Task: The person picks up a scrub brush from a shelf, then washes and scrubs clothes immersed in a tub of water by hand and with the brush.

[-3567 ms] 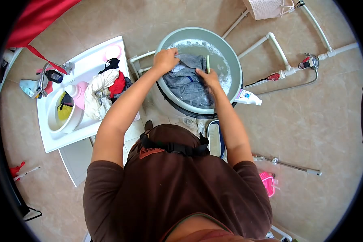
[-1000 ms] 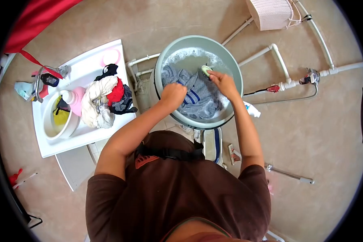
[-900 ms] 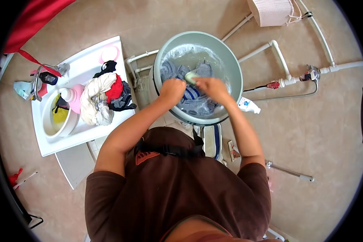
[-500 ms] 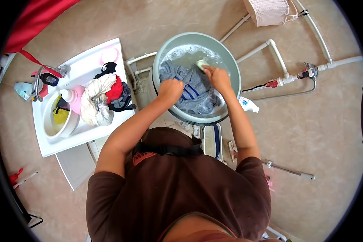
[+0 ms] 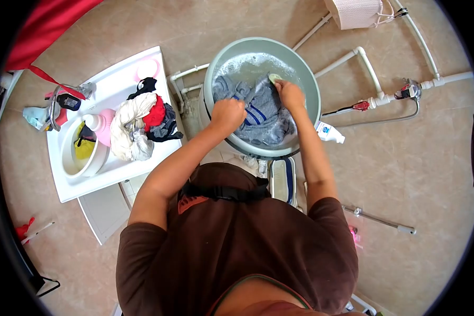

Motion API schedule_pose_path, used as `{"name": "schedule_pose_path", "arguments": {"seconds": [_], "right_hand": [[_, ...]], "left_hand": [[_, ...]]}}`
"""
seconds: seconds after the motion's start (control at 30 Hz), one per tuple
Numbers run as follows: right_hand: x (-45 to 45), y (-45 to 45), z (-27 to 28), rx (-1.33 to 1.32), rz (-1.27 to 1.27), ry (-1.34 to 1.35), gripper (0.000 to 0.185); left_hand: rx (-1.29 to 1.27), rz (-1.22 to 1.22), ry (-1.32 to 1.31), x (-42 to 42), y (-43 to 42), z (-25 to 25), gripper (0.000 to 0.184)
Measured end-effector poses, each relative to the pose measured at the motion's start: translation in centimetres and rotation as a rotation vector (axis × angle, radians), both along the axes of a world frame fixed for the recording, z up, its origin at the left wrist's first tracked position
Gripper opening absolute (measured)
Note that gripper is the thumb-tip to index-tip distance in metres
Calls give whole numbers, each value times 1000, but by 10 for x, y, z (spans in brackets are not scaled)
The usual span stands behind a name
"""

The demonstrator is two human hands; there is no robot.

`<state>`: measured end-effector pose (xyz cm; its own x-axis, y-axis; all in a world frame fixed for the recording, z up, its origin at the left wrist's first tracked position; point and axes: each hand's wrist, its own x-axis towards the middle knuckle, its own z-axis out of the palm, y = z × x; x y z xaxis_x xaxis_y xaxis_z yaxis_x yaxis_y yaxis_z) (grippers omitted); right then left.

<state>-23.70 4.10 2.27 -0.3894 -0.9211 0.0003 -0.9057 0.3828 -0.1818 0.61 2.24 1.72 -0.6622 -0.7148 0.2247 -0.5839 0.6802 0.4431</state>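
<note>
While the left hand (image 5: 229, 115) clenches a wet grey garment (image 5: 268, 110), the right hand (image 5: 290, 96) pinches a small pale green object (image 5: 274, 78)

Although their tips are out of sight, the left fingers are curled into a tight fist on the garment, over the left part of a round grey-green tub (image 5: 312, 71). The right fingers are narrow, closed on the near end of the green object, whose free end points away from the person; whether it is a brush or soap I cannot tell. It sits by the garment's far right edge.

The garment lies half soaked between the two sets of fingers and spreads nearer the body below them, its blue stripes (image 5: 254, 115) just right of the left fist. Beyond both sets of fingers, cloudy water (image 5: 253, 66) carries white foam along the tub's far wall.

Nearer the body and to the right of the right fingers, a white bottle (image 5: 329, 132) shows just outside the tub. Well to the left of the left fingers stands a white washbasin (image 5: 68, 190), bearing a heap of white cloth (image 5: 125, 126), red cloth (image 5: 154, 115) and dark cloth (image 5: 166, 129). Farther left from the fist, past that heap, are a pink bottle (image 5: 105, 127) and a white bowl (image 5: 94, 164) with yellow cloth (image 5: 84, 149) inside.
</note>
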Motion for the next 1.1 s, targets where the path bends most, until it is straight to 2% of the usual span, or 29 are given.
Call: {"name": "schedule_pose_path", "arguments": {"seconds": [0.07,0.13,0.2,0.3,0.37,0.5,0.6,0.67,0.7,0.73,0.8,0.9,0.97,1.0,1.1], "right_hand": [[40,16,53,73,90,-104,30],[74,31,78,144,222,-122,29],[88,28,56,302,303,13,27],[42,-11,-22,231,134,206,28],[7,-30,-50,215,30,272,29],[-40,-23,-39,151,-102,197,29],[-8,6,26,27,-13,-18,29],[24,22,53,72,65,-186,29],[33,29,48,7,210,-307,29],[54,34,59,103,234,-317,29],[72,32,40,232,261,-133,30],[45,2,-5,256,99,160,30],[9,-13,-36,218,21,182,30],[4,-16,-28,196,-15,194,30],[3,-4,-1,47,-17,4,28]], "left_hand": [[4,28,3,-1,1,-4,17],[-7,41,25,-2,1,-3,18],[-1,6,-22,-2,-1,-6,18],[29,-38,-34,-3,-3,2,18],[55,-48,-38,0,-1,6,18],[85,-15,-45,2,0,9,18],[111,15,-54,-1,0,9,18],[125,28,-54,-4,0,7,17],[127,27,-57,-3,0,8,17],[123,27,-60,-2,-1,8,16],[108,-4,-93,-3,-3,2,16],[103,-30,-121,-2,-2,11,17],[94,-34,-116,-2,-1,15,18],[83,-33,-108,-1,-1,13,19],[48,-9,-114,1,1,5,22]]}}
